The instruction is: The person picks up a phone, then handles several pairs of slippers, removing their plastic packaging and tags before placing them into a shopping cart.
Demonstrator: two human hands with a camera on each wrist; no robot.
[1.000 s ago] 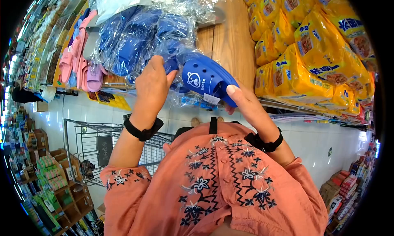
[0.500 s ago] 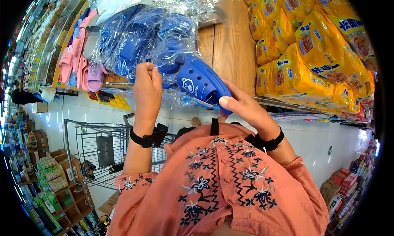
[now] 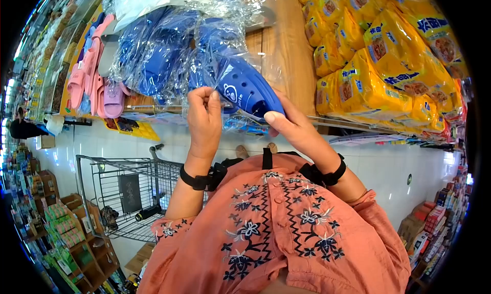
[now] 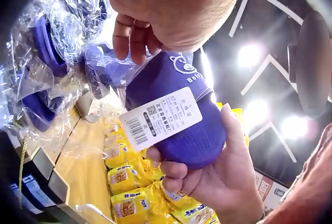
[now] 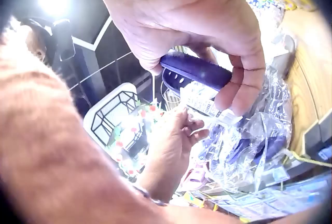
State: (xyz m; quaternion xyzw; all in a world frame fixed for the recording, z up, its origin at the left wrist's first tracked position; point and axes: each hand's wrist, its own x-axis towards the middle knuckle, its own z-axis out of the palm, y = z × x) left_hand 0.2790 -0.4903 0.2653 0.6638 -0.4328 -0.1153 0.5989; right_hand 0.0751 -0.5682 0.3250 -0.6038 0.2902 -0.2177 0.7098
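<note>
My right hand grips a blue perforated clog from below, thumb along its side. The clog has a bear print; its sole carries a white barcode label. The clog sits half out of a crinkled clear plastic bag that holds more blue clogs on the shelf. My left hand is just left of the clog, fingers curled, pinching the clear plastic. The right wrist view has the right hand clamped over the clog and the left hand below.
Pink slippers hang at the left of the wooden shelf. Yellow noodle packs are stacked on the right. A wire shopping cart stands at my lower left on the white tiled floor. Stocked shelves line the aisle edges.
The left hand let go of the clog's heel end and now pinches the plastic. The right hand has lifted the clog a little up and left, toward the bag.
</note>
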